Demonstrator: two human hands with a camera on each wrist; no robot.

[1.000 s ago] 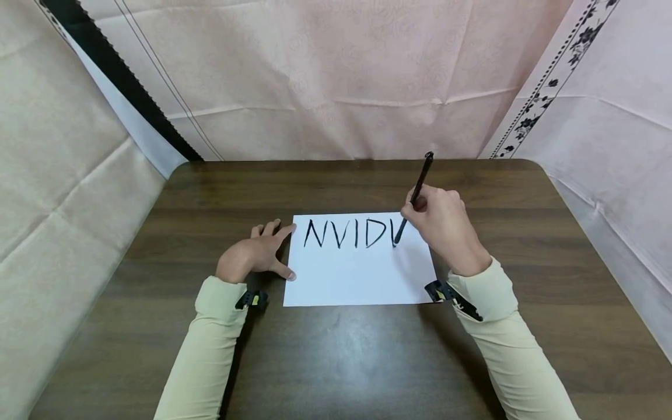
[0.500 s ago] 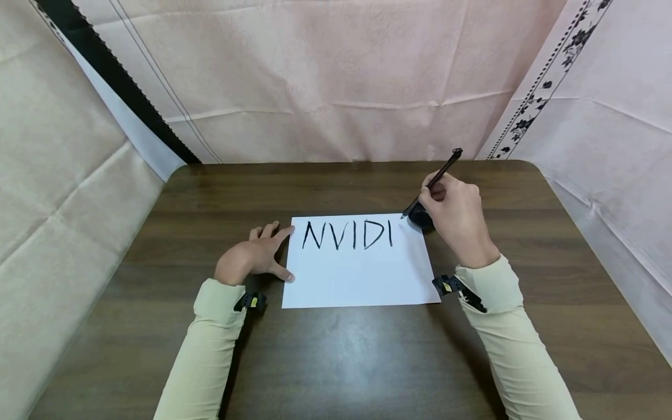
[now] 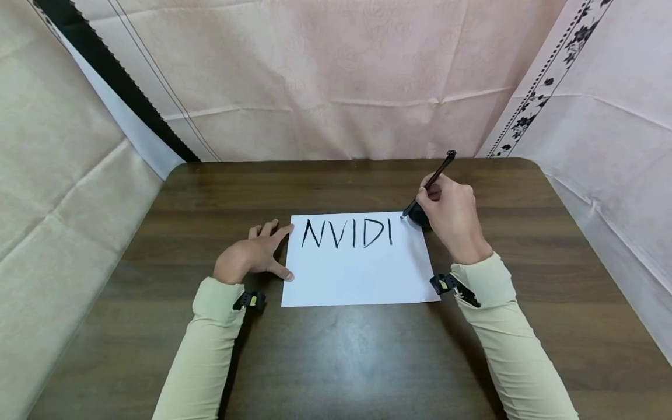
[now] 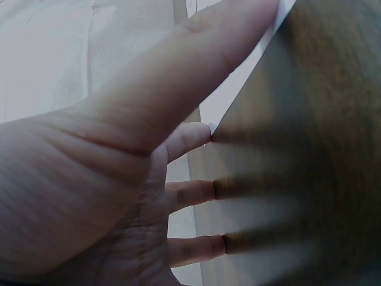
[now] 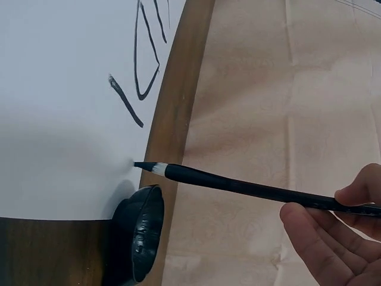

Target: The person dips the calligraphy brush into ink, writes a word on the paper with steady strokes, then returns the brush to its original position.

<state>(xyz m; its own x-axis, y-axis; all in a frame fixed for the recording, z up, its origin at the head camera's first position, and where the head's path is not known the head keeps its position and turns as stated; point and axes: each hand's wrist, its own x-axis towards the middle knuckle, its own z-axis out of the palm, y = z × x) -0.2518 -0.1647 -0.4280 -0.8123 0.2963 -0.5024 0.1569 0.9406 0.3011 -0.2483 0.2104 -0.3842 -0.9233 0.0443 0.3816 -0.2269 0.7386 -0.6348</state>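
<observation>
My right hand pinches a black-handled writing brush between thumb and fingers. Its dark, wet tip with a white band points down at the top right of a white sheet of paper, right at the surface. Large black letters reading "NVIDI" run along the sheet's upper part. A small black ink cup stands at the sheet's top right corner, partly behind my right hand in the head view. My left hand is spread at the left edge, with thumb and index fingertip on the paper.
The brown wooden table extends around the sheet, with its far edge not far beyond the ink cup. Pale cloth hangs behind and on both sides. Black camera mounts sit on both wrists.
My right hand has moved the brush from the foot of the last upright stroke, up and right to the sheet's top right. The ink cup has come into view. My left hand stays put.
</observation>
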